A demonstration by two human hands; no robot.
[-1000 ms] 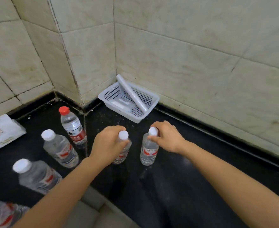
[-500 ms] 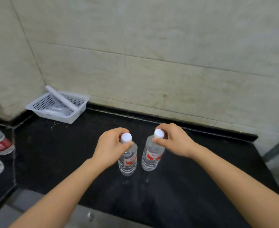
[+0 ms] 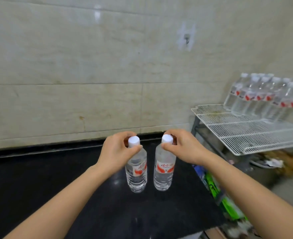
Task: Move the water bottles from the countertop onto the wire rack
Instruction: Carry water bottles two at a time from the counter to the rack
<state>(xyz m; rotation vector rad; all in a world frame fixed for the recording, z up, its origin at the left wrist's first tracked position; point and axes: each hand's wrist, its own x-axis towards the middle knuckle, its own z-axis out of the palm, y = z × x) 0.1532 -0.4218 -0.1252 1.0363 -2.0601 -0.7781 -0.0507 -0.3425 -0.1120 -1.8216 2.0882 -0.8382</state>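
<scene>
My left hand [image 3: 115,152] grips the neck of a clear water bottle [image 3: 136,173] with a white cap and a red-and-white label. My right hand [image 3: 183,146] holds a second, matching water bottle [image 3: 163,171] the same way. Both bottles hang upright, side by side, above the black countertop [image 3: 56,178]. The white wire rack [image 3: 245,133] stands to the right, past the counter's end. Several matching bottles [image 3: 263,97] stand in rows at the rack's far end.
A beige tiled wall [image 3: 107,66] runs behind the counter and rack. A green and blue package [image 3: 218,192] lies beside the counter's right edge. Under the rack sit a dark pot and brown clutter [image 3: 280,163]. The rack's near part is bare wire.
The view has swung right with both bottles carried along. The white basket and the counter's other bottles have left the frame, and the wire rack has come into sight.
</scene>
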